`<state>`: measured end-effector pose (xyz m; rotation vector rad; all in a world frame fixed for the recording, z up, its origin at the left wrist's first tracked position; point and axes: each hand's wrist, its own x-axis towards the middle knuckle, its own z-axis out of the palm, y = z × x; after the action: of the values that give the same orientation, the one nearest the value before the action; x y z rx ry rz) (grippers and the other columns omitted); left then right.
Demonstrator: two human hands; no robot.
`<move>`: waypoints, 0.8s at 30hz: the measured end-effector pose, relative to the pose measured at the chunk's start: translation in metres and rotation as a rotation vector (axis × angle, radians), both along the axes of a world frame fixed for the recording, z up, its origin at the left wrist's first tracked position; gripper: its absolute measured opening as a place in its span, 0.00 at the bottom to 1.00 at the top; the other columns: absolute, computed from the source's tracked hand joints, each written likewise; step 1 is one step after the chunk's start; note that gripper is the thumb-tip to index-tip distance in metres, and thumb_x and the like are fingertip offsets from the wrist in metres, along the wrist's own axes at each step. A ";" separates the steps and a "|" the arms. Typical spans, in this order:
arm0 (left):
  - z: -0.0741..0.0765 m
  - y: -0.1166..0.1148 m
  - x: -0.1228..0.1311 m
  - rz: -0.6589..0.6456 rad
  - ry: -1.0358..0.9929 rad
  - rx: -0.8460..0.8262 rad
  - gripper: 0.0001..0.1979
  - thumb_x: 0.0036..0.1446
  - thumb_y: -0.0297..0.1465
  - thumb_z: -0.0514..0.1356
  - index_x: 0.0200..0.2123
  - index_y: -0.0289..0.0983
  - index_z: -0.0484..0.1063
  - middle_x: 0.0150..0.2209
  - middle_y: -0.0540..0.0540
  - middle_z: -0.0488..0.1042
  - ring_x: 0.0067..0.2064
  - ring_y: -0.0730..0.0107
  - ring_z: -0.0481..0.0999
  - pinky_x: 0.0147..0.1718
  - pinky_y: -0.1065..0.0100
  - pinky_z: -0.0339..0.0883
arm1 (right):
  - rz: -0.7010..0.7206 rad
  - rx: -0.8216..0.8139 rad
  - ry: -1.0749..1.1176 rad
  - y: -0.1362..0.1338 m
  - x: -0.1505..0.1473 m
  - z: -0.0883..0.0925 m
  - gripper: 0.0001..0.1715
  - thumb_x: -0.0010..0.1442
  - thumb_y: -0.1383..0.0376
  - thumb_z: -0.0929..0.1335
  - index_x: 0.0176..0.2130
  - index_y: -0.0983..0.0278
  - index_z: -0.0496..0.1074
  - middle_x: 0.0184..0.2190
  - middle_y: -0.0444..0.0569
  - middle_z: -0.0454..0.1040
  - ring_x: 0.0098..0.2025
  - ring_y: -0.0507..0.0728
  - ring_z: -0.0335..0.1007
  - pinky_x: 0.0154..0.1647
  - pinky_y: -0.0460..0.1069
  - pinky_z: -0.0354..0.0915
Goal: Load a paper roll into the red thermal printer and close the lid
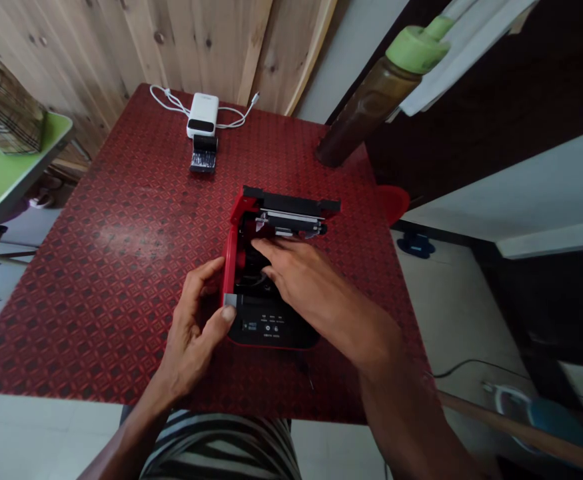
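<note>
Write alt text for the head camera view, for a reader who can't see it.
A person's right hand reaches into an open red-and-black device on a red patterned table, while the left hand touches its left side. Beyond it are a white rectangular gadget beside a white cable, a small dark roll, and a tall green-lidded bottle.

- We see a red-and-black device [258, 303].
- Under the device, our tabletop [136, 300] is red with dark diamonds.
- Beyond the device, our power bank [205, 109] is white and black.
- Beyond and right, our brown bottle [377, 95] has green.
</note>
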<state>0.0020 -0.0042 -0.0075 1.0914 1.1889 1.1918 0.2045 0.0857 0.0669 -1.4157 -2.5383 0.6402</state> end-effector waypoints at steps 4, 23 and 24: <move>0.010 0.000 -0.004 -0.031 -0.060 -0.041 0.31 0.73 0.48 0.68 0.73 0.44 0.72 0.70 0.37 0.78 0.70 0.41 0.78 0.69 0.42 0.71 | 0.017 0.077 0.124 -0.017 0.011 0.019 0.33 0.74 0.82 0.62 0.64 0.56 0.80 0.60 0.49 0.86 0.62 0.59 0.84 0.66 0.58 0.79; 0.053 0.098 0.005 0.128 0.172 0.368 0.18 0.77 0.49 0.66 0.41 0.43 0.85 0.49 0.47 0.85 0.54 0.58 0.82 0.52 0.58 0.75 | -0.076 0.625 0.207 -0.077 0.009 -0.003 0.09 0.73 0.78 0.73 0.49 0.70 0.84 0.43 0.56 0.87 0.48 0.61 0.81 0.54 0.56 0.80; 0.053 0.092 0.005 0.126 0.179 0.347 0.15 0.74 0.47 0.70 0.39 0.43 0.84 0.51 0.46 0.86 0.58 0.57 0.82 0.55 0.57 0.75 | -0.080 0.627 0.196 -0.083 0.009 -0.006 0.09 0.73 0.78 0.73 0.50 0.70 0.83 0.45 0.56 0.87 0.49 0.62 0.82 0.54 0.56 0.80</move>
<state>0.0069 0.0880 0.0458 1.4225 1.2292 1.4592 0.2134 0.0025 0.0612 -1.1480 -2.2229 -0.0439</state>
